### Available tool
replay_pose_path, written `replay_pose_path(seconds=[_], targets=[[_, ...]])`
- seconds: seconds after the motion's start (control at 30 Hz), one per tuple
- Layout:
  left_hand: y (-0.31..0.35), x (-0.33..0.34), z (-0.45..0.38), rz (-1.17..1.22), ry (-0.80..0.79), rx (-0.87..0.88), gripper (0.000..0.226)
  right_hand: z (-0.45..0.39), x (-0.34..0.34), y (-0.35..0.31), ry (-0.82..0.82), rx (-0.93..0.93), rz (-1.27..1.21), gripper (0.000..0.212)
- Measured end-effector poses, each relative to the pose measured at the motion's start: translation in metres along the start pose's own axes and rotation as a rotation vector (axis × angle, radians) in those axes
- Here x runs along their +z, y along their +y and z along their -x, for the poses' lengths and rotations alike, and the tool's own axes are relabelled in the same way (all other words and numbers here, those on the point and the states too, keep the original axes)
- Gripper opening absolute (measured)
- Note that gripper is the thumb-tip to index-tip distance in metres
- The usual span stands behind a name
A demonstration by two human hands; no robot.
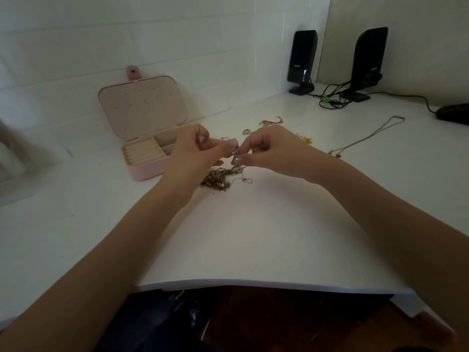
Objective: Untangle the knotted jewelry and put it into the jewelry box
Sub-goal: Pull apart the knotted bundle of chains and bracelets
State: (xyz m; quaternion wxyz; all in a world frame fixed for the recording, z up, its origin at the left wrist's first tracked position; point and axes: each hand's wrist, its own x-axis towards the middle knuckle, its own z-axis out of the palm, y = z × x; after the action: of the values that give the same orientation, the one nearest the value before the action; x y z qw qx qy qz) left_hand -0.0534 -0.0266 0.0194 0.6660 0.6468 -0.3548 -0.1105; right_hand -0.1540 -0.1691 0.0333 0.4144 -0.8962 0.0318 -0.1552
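A tangled clump of gold and silver chains [218, 178] lies on the white desk [253, 237], just below my hands. My left hand [196, 152] and my right hand [266, 151] meet above it, each pinching a strand of the tangle between thumb and fingertips. The pink jewelry box [142, 158] stands open to the left, lid [142, 105] tilted back against the wall, with ring rolls and small compartments showing. My left hand hides the box's right end.
Loose pieces lie behind my hands: a red-and-gold bracelet [271, 122] and a small gold piece [305, 140]. A long thin necklace [368, 135] stretches at the right. Two black speakers [302, 62] [368, 63] with cables stand at the back, a dark mouse [454, 113] at far right.
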Motion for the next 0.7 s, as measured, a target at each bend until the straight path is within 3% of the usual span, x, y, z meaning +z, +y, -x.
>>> replay_pose_path(seconds=[0.23, 0.5, 0.7], targets=[[0.0053, -0.0007, -0.0017, 0.224, -0.11, -0.134, 0.043, -0.0002, -0.0103, -0.002, 0.049, 0.078, -0.072, 0.011], [0.0058, -0.0023, -0.0012, 0.305, -0.16, -0.284, 0.041, -0.0014, -0.003, -0.0025, -0.019, 0.234, -0.532, 0.022], [0.0069, -0.0045, -0.0035, 0.386, -0.156, -0.329, 0.041, 0.0002, -0.0103, -0.0013, -0.057, 0.258, -0.466, 0.011]])
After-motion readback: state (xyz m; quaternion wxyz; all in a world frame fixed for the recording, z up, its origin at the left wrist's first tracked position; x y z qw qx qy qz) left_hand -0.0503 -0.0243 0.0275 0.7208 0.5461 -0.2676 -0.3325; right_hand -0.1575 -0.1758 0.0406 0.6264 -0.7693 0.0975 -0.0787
